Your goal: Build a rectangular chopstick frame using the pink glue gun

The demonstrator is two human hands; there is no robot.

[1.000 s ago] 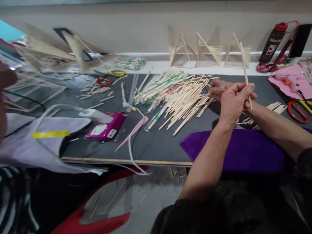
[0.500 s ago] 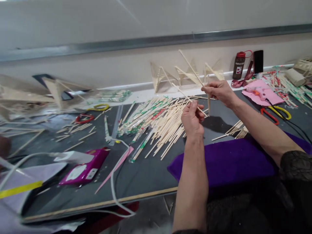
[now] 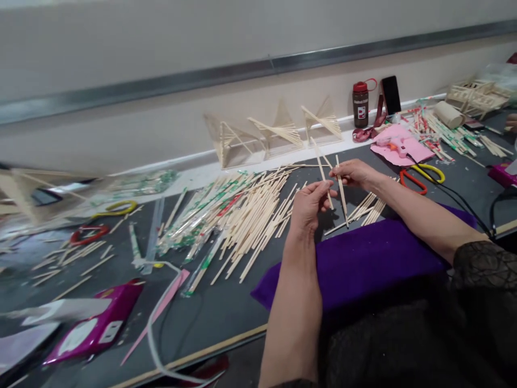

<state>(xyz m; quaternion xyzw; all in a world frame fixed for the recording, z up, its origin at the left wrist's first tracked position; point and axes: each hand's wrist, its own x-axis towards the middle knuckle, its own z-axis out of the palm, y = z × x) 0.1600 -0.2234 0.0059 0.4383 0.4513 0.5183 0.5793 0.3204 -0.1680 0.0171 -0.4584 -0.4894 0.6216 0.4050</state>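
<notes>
My left hand (image 3: 310, 200) is closed, pinching a wooden chopstick (image 3: 319, 163) that slants up and away past the fingertips. Just to its right, my right hand (image 3: 352, 172) is closed on another wooden chopstick (image 3: 343, 200), held nearly upright. A further thin stick shows between the two hands; whether it is a separate one in the right fingers I cannot tell. Left of the hands spreads a big pile of bare chopsticks (image 3: 252, 221), beside chopsticks in green-printed wrappers (image 3: 208, 210). A smaller bunch of chopsticks (image 3: 374, 209) lies under my right forearm.
Along the wall stand stick models (image 3: 278, 132). To the right are a red-capped bottle (image 3: 361, 108), a pink glue gun (image 3: 398, 146) with its cord, and scissors (image 3: 416, 183). A purple cushion (image 3: 363, 264) lies before me; a magenta packet (image 3: 97, 323) and white cable (image 3: 151, 328) lie left.
My view has turned to the right. Both hands are lower and closer to the small bunch; the left chopstick has tipped steeper, and the right hand's long stick no longer points high up left.
</notes>
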